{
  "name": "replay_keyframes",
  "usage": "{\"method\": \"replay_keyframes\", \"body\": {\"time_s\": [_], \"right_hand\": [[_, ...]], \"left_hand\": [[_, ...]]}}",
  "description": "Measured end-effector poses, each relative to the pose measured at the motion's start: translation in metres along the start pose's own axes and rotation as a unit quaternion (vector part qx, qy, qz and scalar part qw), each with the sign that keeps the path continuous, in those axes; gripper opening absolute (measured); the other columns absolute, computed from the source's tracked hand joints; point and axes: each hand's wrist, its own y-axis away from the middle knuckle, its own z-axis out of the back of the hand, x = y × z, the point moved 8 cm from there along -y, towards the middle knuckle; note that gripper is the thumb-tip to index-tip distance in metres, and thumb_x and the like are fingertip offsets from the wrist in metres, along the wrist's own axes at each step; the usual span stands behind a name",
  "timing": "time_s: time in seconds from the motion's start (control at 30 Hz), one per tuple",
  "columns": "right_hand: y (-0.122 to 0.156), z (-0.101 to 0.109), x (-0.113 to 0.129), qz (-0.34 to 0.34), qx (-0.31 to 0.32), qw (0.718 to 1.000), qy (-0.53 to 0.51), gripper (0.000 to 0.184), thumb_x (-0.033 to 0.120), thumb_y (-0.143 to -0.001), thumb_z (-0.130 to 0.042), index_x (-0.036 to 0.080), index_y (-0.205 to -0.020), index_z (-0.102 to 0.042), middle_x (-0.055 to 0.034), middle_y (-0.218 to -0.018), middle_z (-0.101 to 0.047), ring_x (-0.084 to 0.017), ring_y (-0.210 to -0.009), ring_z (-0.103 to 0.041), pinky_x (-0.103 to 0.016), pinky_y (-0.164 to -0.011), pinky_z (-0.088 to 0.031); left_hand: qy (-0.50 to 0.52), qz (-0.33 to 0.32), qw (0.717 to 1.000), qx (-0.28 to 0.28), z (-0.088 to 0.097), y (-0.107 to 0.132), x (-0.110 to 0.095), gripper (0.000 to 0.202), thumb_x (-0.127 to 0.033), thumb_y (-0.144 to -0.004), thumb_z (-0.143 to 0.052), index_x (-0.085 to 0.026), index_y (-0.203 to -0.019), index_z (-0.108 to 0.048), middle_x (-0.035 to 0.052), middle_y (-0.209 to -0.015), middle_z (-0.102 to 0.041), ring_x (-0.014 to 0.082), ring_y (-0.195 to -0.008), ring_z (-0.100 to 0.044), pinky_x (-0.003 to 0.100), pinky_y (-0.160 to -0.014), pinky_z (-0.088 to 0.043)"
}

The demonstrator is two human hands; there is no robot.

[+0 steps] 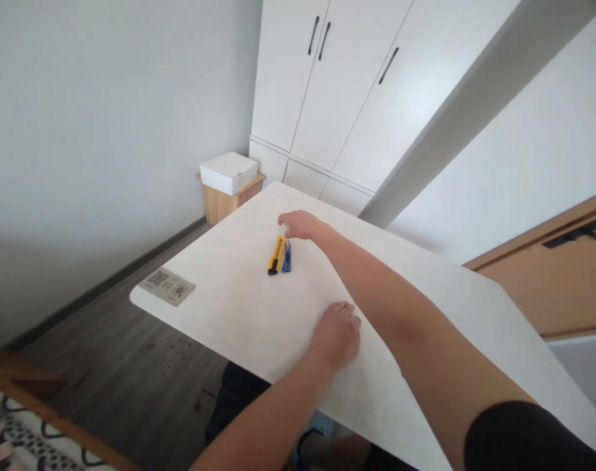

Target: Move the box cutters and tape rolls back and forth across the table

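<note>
My right hand (298,224) reaches to the far part of the white table (229,294), its fingers closed on a small whitish object (284,227) whose kind I cannot make out. Just below those fingers lies a yellow box cutter (277,255) with a black end. Close beside the cutter on its right is a small blue stapler (287,257), with dark and metal parts. My left hand (335,333) rests on the tabletop nearer to me, its fingers curled in, and nothing shows in it.
A printed label (167,286) is stuck at the table's left corner. Beyond the table, a white box (229,172) sits on a wooden stand (222,204). White cabinets (322,98) with dark handles stand behind. A patterned cloth (33,435) shows at lower left.
</note>
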Motion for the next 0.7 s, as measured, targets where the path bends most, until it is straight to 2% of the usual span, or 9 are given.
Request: {"method": "replay_keyframes", "body": {"time_s": [0.1, 0.2, 0.3, 0.37, 0.43, 0.5, 0.7], "right_hand": [[0.082, -0.011, -0.052, -0.064, 0.015, 0.998, 0.002, 0.049, 0.027, -0.084, -0.067, 0.025, -0.132, -0.061, -0.0088, -0.124, -0.069, -0.027, -0.11, -0.063, -0.032, -0.086, -0.045], [0.187, -0.044, -0.101, -0.164, 0.066, 0.984, -0.001, 0.047, 0.027, -0.083, -0.068, 0.025, -0.13, -0.064, -0.0098, -0.119, -0.069, -0.027, -0.104, -0.065, -0.032, -0.081, -0.045], [0.279, -0.085, -0.12, -0.235, 0.103, 0.966, -0.031, 0.045, 0.028, -0.083, -0.066, 0.027, -0.129, -0.064, -0.01, -0.117, -0.069, -0.027, -0.1, -0.067, -0.031, -0.076, -0.046], [0.32, -0.105, -0.117, -0.248, 0.107, 0.961, -0.054, 0.046, 0.028, -0.084, -0.065, 0.027, -0.13, -0.063, -0.0103, -0.118, -0.067, -0.027, -0.1, -0.066, -0.03, -0.075, -0.046], [0.341, -0.118, -0.11, -0.243, 0.102, 0.962, -0.07, 0.047, 0.028, -0.085, -0.065, 0.028, -0.131, -0.062, -0.0104, -0.119, -0.066, -0.026, -0.103, -0.066, -0.03, -0.076, -0.046], [0.348, -0.124, -0.106, -0.232, 0.095, 0.965, -0.074, 0.047, 0.028, -0.086, -0.064, 0.028, -0.132, -0.061, -0.0103, -0.12, -0.066, -0.026, -0.105, -0.065, -0.03, -0.077, -0.046], [0.328, -0.131, -0.111, -0.202, 0.09, 0.974, -0.057, 0.047, 0.025, -0.085, -0.066, 0.028, -0.131, -0.06, -0.0107, -0.124, -0.064, -0.027, -0.11, -0.064, -0.03, -0.076, -0.048]], "left_hand": [[-0.005, 0.017, 1.0, 0.013, 0.002, 0.0, 0.002, 0.026, -0.016, -0.092, -0.051, -0.012, -0.104, -0.074, 0.0152, -0.128, -0.068, 0.0246, -0.124, -0.058, 0.04, -0.113, -0.042], [-0.016, 0.014, 0.999, 0.025, 0.002, -0.001, 0.001, 0.027, -0.015, -0.093, -0.05, -0.013, -0.105, -0.075, 0.015, -0.129, -0.068, 0.0241, -0.125, -0.058, 0.04, -0.114, -0.041], [-0.034, -0.001, 0.999, 0.022, 0.004, -0.001, -0.001, 0.027, -0.016, -0.094, -0.05, -0.014, -0.102, -0.075, 0.0145, -0.13, -0.068, 0.0251, -0.125, -0.059, 0.041, -0.114, -0.041], [-0.047, -0.011, 0.999, 0.02, 0.004, -0.001, -0.002, 0.027, -0.016, -0.094, -0.051, -0.015, -0.103, -0.076, 0.0149, -0.128, -0.069, 0.0251, -0.123, -0.061, 0.041, -0.113, -0.042], [-0.056, -0.02, 0.998, 0.017, 0.004, -0.001, -0.003, 0.028, -0.017, -0.095, -0.05, -0.016, -0.105, -0.076, 0.0147, -0.127, -0.069, 0.0246, -0.122, -0.062, 0.041, -0.112, -0.043], [-0.061, -0.024, 0.998, 0.014, 0.005, -0.002, -0.003, 0.029, -0.018, -0.096, -0.049, -0.017, -0.107, -0.076, 0.0143, -0.127, -0.07, 0.0245, -0.122, -0.063, 0.042, -0.112, -0.045], [-0.071, -0.023, 0.997, 0.02, 0.006, -0.001, -0.003, 0.033, -0.022, -0.097, -0.046, -0.018, -0.111, -0.075, 0.012, -0.127, -0.07, 0.0241, -0.122, -0.063, 0.045, -0.11, -0.047]]}}
